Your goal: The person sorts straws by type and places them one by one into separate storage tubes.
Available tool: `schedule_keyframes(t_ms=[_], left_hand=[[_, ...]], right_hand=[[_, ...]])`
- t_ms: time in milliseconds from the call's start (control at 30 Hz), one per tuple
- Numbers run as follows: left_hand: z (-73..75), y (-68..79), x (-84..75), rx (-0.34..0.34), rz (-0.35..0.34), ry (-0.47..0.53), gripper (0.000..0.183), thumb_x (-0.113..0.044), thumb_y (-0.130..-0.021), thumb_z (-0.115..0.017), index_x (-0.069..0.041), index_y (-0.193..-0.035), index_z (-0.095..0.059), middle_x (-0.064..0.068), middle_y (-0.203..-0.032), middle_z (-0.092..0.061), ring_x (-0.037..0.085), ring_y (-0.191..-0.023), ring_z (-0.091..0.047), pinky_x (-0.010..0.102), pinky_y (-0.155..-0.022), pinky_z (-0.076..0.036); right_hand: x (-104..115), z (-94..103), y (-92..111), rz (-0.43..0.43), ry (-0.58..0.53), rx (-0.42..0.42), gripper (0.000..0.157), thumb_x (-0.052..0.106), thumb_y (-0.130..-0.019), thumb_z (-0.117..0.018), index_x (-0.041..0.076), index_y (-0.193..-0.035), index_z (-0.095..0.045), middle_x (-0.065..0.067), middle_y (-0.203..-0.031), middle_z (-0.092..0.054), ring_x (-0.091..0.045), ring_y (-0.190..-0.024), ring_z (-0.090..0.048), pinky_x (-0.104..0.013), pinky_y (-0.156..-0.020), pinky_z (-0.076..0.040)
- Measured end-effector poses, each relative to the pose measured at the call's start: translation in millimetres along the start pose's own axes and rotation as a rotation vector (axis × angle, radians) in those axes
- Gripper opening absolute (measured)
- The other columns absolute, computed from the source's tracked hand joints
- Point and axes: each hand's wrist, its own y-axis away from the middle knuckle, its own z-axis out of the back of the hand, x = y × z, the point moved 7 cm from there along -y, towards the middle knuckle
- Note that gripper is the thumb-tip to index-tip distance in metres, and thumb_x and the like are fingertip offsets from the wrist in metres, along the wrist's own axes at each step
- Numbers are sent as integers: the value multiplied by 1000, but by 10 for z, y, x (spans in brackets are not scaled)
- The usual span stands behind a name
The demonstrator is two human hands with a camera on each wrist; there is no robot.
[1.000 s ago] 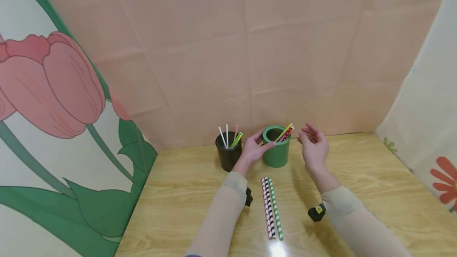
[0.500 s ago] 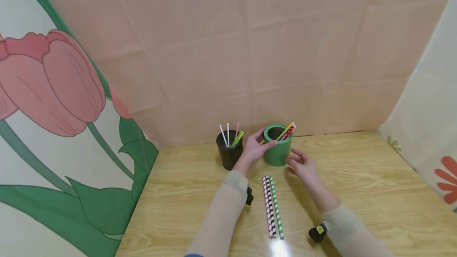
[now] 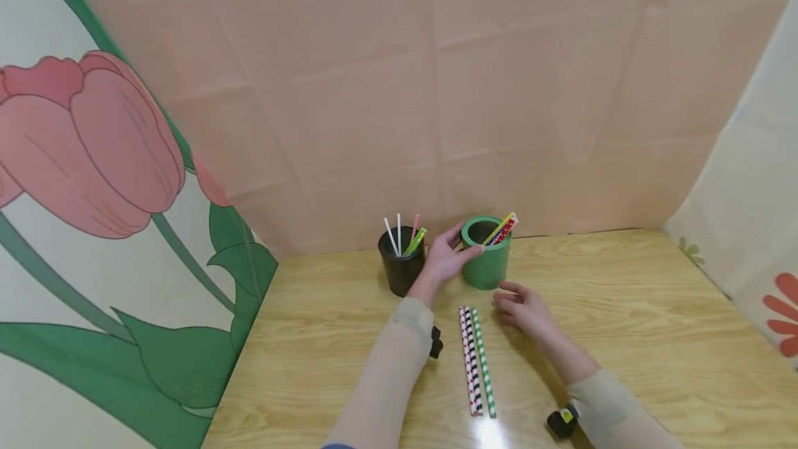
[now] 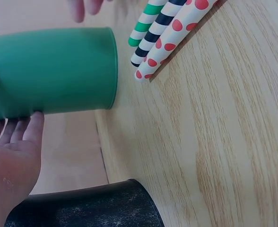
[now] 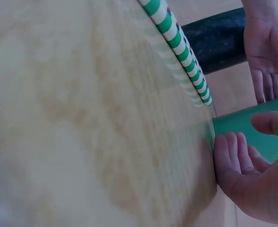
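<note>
My left hand (image 3: 443,259) holds the green cup (image 3: 485,269) near its rim, the thumb at the front and the fingers on its left side. Several coloured paper straws (image 3: 501,231) lean out of that cup to the right. In the left wrist view, fingertips touch the green cup wall (image 4: 58,71). My right hand (image 3: 525,307) hovers low in front of the cup with loosely bent fingers and nothing in them. Left of it, three paper straws lie side by side on the table: a red-dotted one (image 3: 466,362), a black-striped one (image 3: 472,359) and a green-striped one (image 3: 483,362).
A black cup (image 3: 402,270) stands left of the green one, beside my left wrist, with white, pink and green sticks in it. The wooden table (image 3: 312,352) ends at a pink-beige backdrop (image 3: 349,123) behind the cups.
My right hand has come down from beside the green cup's rim to near the tabletop, forward of its base. My left hand keeps holding the green cup.
</note>
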Motion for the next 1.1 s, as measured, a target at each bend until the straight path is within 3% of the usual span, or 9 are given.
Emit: schedule_keyframes(t_ms=[467,1100], left_hand=[[-4,-5,23,6,9,17,81,-25,-92,-89,-13,-162,-49,6,-159,-55,25,-145,-53,34,-119,-44],[-13,-20,49,5,12,30,82,-25,-91,-89,-15,-162,-49,5,-159,-55,24,-145,-53,34,-120,-44]], right_hand=[[-45,-175,218,0,117,133,51,1,-99,-69,-19,-142,-51,-32,-131,-67,-27,-111,-70,-34,-87,-64],[-58,-266,374,-29,292,62,49,5,-85,-84,-9,-129,-68,-14,-114,-74,-21,-95,-70,-32,-76,-64]])
